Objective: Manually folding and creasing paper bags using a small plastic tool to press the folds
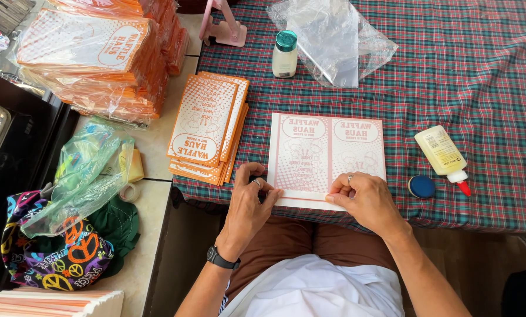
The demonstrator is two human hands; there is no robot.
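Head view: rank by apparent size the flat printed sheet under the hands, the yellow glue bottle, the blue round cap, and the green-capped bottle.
1. Printed sheet
2. Yellow glue bottle and green-capped bottle: too close to rank
3. Blue round cap

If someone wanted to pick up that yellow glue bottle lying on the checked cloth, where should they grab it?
Probably around the middle of the yellow glue bottle, coming from above. It lies flat on the checked tablecloth, slanted, with its red tip toward the near edge. Fingers on its two long sides would straddle the widest, straightest part; the narrow white and red nozzle end offers less to grip. The blue cap sits apart, to its left.
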